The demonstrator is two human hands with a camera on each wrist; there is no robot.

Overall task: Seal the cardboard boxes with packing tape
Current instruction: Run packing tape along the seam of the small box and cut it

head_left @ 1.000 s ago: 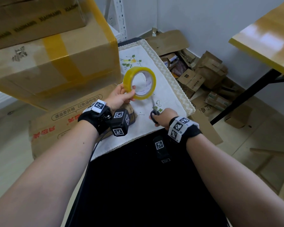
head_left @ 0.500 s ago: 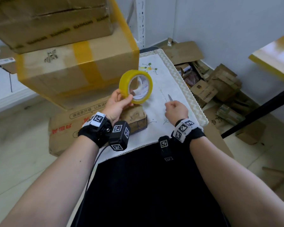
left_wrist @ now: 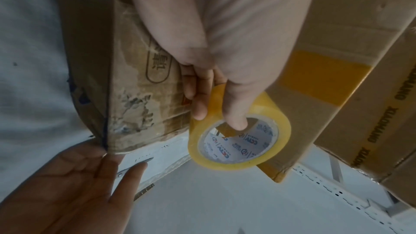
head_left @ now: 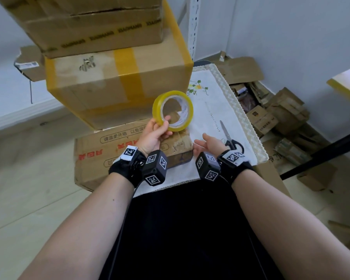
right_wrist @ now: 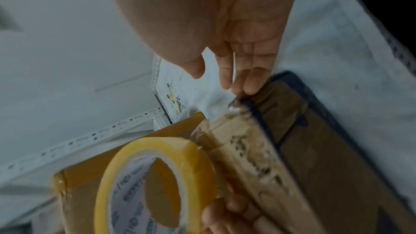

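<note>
My left hand (head_left: 160,126) holds a yellow roll of packing tape (head_left: 156,107) upright, thumb inside the core and fingers on the outer rim (left_wrist: 276,113). The roll hangs just above a small worn cardboard box (head_left: 179,147) lying on the white cloth. My right hand (head_left: 201,139) is open, and its straight fingertips touch the box's near right corner (right_wrist: 245,102). The wrist views show that corner scuffed and covered with clear film. Black-handled scissors (head_left: 229,138) lie on the cloth, right of my right hand.
Two large boxes taped in yellow (head_left: 113,83) are stacked at the back left on a flat box with red print (head_left: 101,154). The embroidered white cloth (head_left: 210,110) covers the work surface. Cardboard scraps (head_left: 281,118) are piled on the floor at right, beside a yellow table (head_left: 346,83).
My right hand has let go of the scissors, which now lie on the cloth, and has moved left to the small box's corner. The tape roll has shifted left over the box.
</note>
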